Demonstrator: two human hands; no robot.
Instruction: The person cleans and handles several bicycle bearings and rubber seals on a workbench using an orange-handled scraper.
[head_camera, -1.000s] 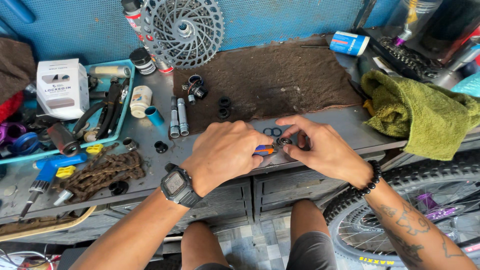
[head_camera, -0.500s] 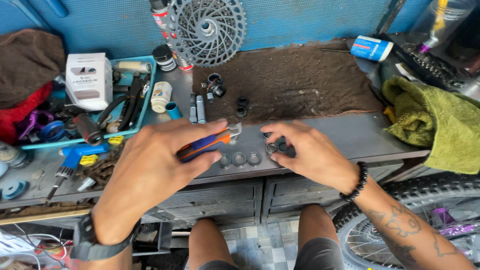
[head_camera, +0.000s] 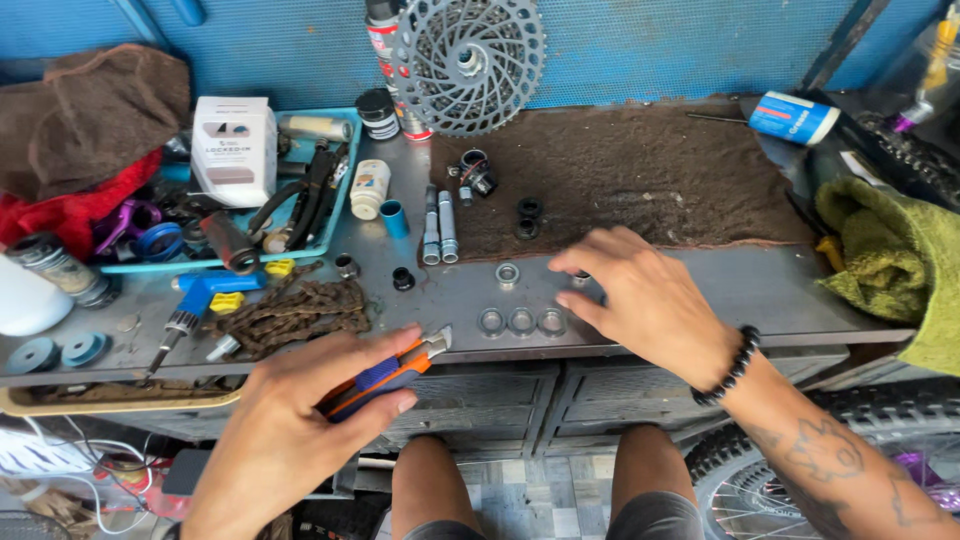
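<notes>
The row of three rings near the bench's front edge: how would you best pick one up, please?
Probably pinch an end ring across its outer rim from above, since the three rings lie flat and close together. The right hand is nearest; the left hand holds the utility knife.

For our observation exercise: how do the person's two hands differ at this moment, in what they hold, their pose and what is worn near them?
The left hand grips an orange and blue utility knife; the right hand holds nothing. The left hand hangs at the bench's front edge; the right hand lies spread over it, fingers beside a small ring. Only the right wrist wears a black bead bracelet. Both are bare.
</notes>
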